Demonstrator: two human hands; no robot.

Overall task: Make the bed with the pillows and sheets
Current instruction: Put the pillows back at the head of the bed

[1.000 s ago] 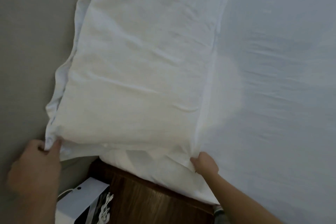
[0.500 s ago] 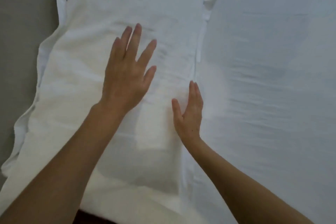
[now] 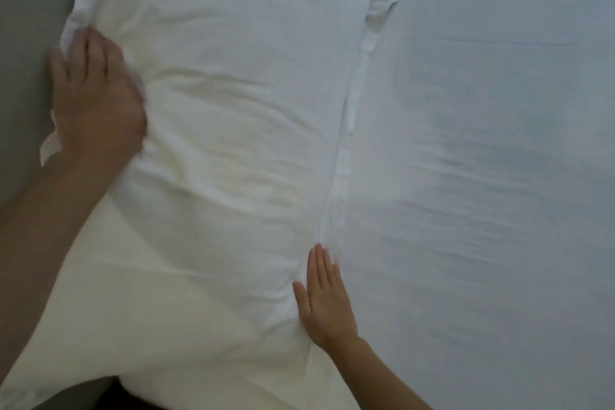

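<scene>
Here both hands, left hand (image 3: 96,100) and right hand (image 3: 324,299), press flat with fingers together on the pillow (image 3: 226,130) beside the sheet (image 3: 482,176).

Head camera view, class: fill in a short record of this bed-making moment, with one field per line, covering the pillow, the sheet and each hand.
pillow: white pillow, creased, lying on the bed beside the grey wall
sheet: white sheet, spread flat, lightly wrinkled
left hand: left hand flat on the pillow's wall-side edge, blurred
right hand: right hand flat, fingers together, against the pillow's sheet-side edge
held: nothing gripped by either hand
</scene>
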